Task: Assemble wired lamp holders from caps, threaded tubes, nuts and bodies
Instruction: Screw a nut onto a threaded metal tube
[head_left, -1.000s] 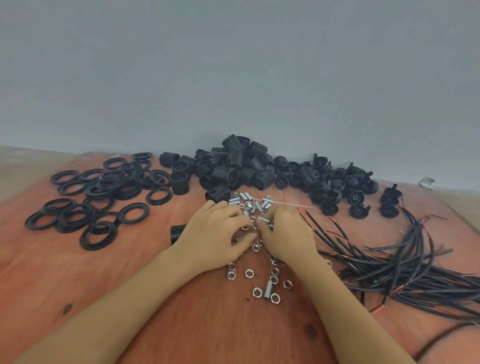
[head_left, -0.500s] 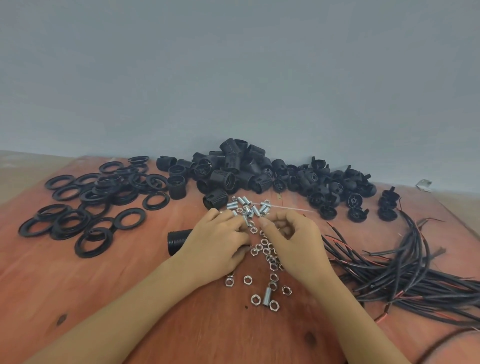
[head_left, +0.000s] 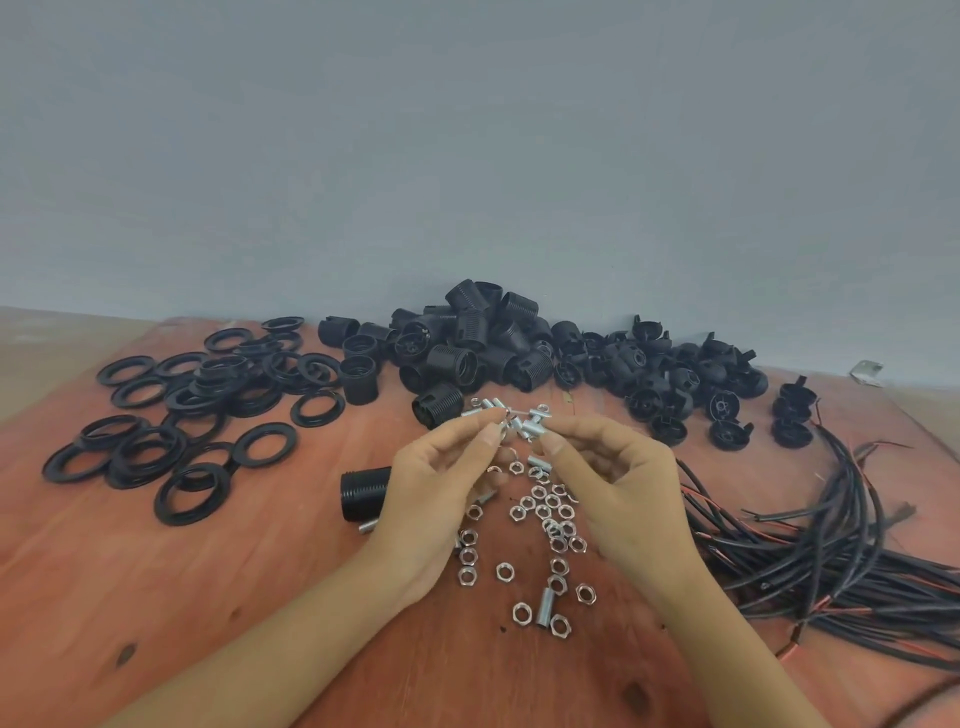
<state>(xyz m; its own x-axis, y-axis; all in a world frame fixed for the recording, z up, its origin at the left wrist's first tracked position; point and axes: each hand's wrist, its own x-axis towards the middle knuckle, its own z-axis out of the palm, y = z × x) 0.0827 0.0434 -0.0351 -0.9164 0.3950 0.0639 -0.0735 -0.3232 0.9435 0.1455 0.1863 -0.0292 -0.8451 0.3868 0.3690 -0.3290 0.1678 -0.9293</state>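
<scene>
Pinching small silvery bits above the nut pile (head_left: 540, 525), both hands, left (head_left: 441, 483) and right (head_left: 618, 483), are raised; threading nut onto tube seems underway, alignment needed next.

What the pinched fingertips of the left hand (head_left: 441, 483) and the right hand (head_left: 618, 483) hold at the centre of the frame is too small and blurred to tell; both forearms run off the bottom edge. The left palm covers the right end of the black ribbed cylindrical lamp-holder body (head_left: 363, 492) lying at centre left, and some of the scattered silver hexagonal metal nuts (head_left: 540, 530). The bundle of black and red insulated wires (head_left: 852, 566) is cut off by the right edge. A small silvery object (head_left: 866, 372) at the far right is too blurred to identify.
</scene>
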